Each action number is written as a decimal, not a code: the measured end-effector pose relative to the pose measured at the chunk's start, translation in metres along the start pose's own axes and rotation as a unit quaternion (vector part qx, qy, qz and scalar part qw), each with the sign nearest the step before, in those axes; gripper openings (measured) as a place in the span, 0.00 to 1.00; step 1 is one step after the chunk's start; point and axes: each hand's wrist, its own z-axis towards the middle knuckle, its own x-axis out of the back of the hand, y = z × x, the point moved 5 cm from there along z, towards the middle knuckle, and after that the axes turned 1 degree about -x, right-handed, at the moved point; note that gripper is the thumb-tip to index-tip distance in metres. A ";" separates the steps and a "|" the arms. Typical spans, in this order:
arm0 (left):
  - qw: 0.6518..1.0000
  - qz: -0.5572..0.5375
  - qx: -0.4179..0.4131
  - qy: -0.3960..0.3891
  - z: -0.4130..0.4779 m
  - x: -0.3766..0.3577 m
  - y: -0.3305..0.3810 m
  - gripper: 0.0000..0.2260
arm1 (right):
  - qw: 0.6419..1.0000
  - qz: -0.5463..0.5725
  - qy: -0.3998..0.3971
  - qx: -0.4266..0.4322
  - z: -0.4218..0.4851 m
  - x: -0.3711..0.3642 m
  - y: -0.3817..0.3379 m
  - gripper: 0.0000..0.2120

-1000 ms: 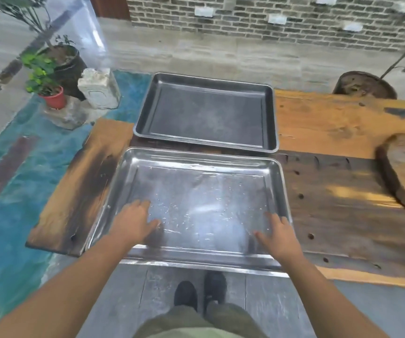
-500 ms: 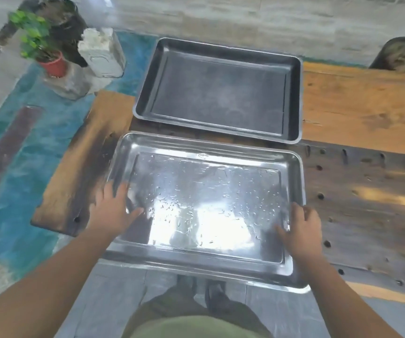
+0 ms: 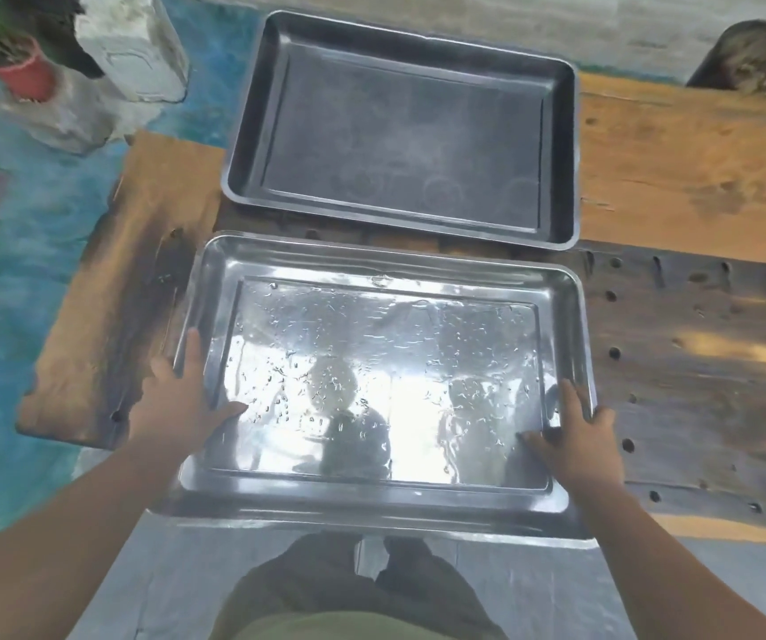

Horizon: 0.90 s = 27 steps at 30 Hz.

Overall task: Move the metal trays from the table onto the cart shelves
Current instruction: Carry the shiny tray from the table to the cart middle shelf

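Observation:
Two metal trays lie on the wooden table (image 3: pixel 676 145). The near tray (image 3: pixel 386 288) is shiny and wet, and its front edge juts out past the table's edge toward me. My left hand (image 3: pixel 178 399) grips its left rim, thumb inside the tray. On the opposite rim sits my right hand (image 3: pixel 575 436), thumb also inside. The far tray (image 3: pixel 399 131) is darker and rests flat just behind the near one. No cart is in view.
A red plant pot (image 3: pixel 21 71) and a pale stone block (image 3: pixel 132 43) stand on the floor beyond the table's left end. A dark round stump (image 3: pixel 755 57) sits at the far right. My shoes (image 3: pixel 372 575) are on grey floor below the tray.
My hands have slid from the tray's floor out to its left and right rims and closed on them. The tray has come nearer to me, overhanging the table edge more.

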 end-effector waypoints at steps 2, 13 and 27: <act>1.000 -0.001 -0.007 -0.010 0.003 0.001 0.000 0.56 | 1.000 -0.028 0.002 -0.010 0.000 0.000 -0.001 0.41; 0.999 0.011 -0.034 -0.017 0.005 0.004 0.000 0.57 | 0.997 -0.070 0.030 0.001 -0.006 0.016 -0.009 0.50; 0.997 0.032 0.044 0.062 -0.070 0.067 -0.043 0.59 | 0.976 -0.138 0.079 0.148 0.003 0.097 -0.067 0.57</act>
